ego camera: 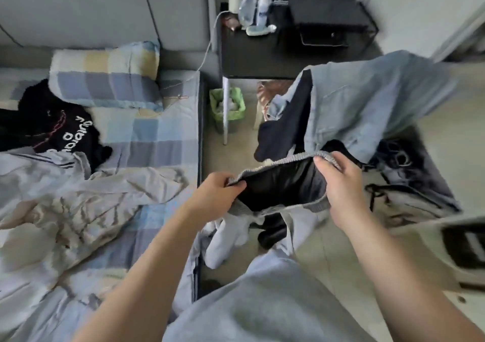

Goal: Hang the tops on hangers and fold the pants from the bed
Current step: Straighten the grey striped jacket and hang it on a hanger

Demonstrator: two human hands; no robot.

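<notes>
I hold a pair of grey pants (278, 184) with a dark lining by the elastic waistband, out over the floor beside the bed. My left hand (217, 192) pinches the left end of the waistband. My right hand (341, 184) grips its right end, thumb over the rim. The legs hang down in front of me. A black top with white lettering (63, 131) lies on the bed (157, 136) near the pillow. A light grey garment with dark stripes (65, 192) is crumpled on the bed's near left.
Light blue jeans (367, 105) and a dark garment (283, 126) are draped over a chair at right. A black bedside table (262, 55) holds bottles and a black bag. A green waste bin (228, 105) stands beneath it. A checked pillow (105, 73) lies at the bed's head.
</notes>
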